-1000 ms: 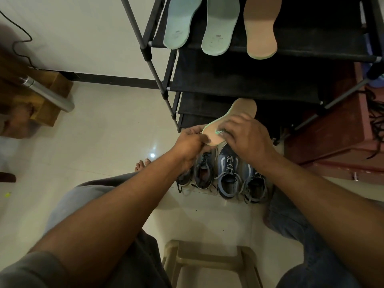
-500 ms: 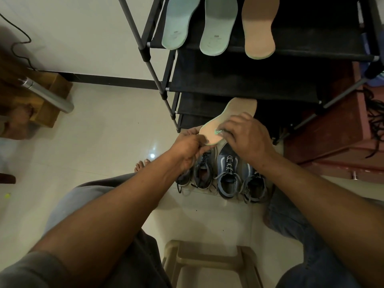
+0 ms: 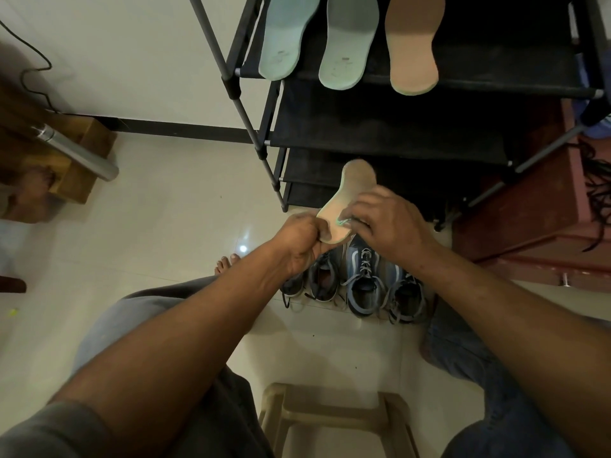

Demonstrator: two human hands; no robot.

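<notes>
Both hands hold a tan insole [image 3: 351, 195] above the shoes [image 3: 358, 282], before the black rack [image 3: 380, 133]. The left hand [image 3: 299, 241] pinches its heel end; the right hand [image 3: 386, 223] curls its fingers over the edge. Three more insoles [image 3: 347, 44] lie on the top shelf.

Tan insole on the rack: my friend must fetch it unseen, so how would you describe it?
Find the black shoe rack by the wall and look at its highest shelf in view, not at the held insole lower down. Three insoles overhang the shelf's front edge; the tan insole is the rightmost, while the two pale green insoles beside it differ in colour.
</notes>
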